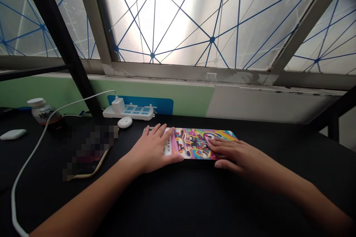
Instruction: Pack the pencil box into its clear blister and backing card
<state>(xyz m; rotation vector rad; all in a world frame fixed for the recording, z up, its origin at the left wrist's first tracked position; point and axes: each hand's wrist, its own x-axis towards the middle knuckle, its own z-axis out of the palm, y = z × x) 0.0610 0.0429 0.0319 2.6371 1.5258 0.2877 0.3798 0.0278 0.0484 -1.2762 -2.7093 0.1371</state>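
Note:
A flat, brightly coloured box (194, 142) with cartoon art lies on the black table (194, 200) near the far edge. My left hand (154, 148) rests flat on the box's left end, fingers stretched out and the thumb along its near edge. My right hand (233, 152) lies flat on the right part of the box, fingers spread and pointing left. Neither hand grips the box.
A white power strip (130, 111) with a plugged-in charger sits by the green wall, its white cable (27, 163) running down the left. Nearby stand a white-capped bottle (41, 113), a small white oval case (125, 122), a white object (12, 134) and a blurred-out item (89, 152).

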